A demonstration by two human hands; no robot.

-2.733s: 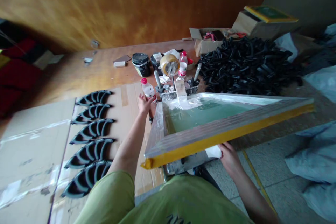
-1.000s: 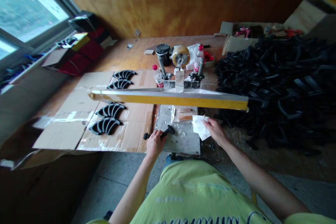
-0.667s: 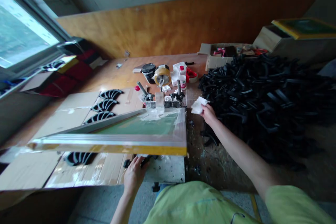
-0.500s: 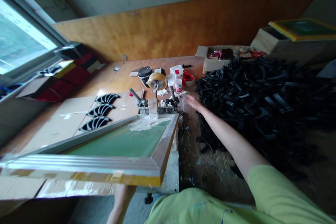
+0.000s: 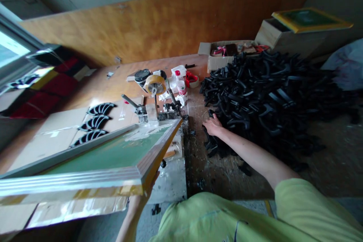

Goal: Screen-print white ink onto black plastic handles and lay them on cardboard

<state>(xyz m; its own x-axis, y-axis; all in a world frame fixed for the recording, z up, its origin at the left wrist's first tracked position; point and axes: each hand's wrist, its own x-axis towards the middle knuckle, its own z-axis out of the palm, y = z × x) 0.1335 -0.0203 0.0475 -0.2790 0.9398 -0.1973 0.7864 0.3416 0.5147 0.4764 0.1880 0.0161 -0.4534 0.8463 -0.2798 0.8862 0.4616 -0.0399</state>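
Note:
My right hand (image 5: 213,125) is at the left edge of a heap of black curved plastic handles (image 5: 263,102), its fingers closed round one handle (image 5: 211,113). My left hand (image 5: 153,184) is mostly hidden under a raised screen-printing frame (image 5: 141,168) with green mesh. A black handle end (image 5: 163,163) shows beyond the frame's edge, near that hand; the fingers themselves are covered. Beneath the frame lies a grey metal base plate (image 5: 170,181). White paste coats the far end of the mesh, beside the clamp (image 5: 152,113).
Several black handles (image 5: 95,123) lie in a row on cardboard (image 5: 51,136) at left. Behind the clamp stand a red-capped bottle (image 5: 180,85), a tape roll (image 5: 155,84), a dark tub (image 5: 141,76) and crumpled white tissue (image 5: 181,100). An open carton (image 5: 221,62) stands farther back.
My right hand has left the white tissue near the bottle and moved to the handle heap. The left hand, earlier seen holding a black handle, is now under the frame. The view has turned right.

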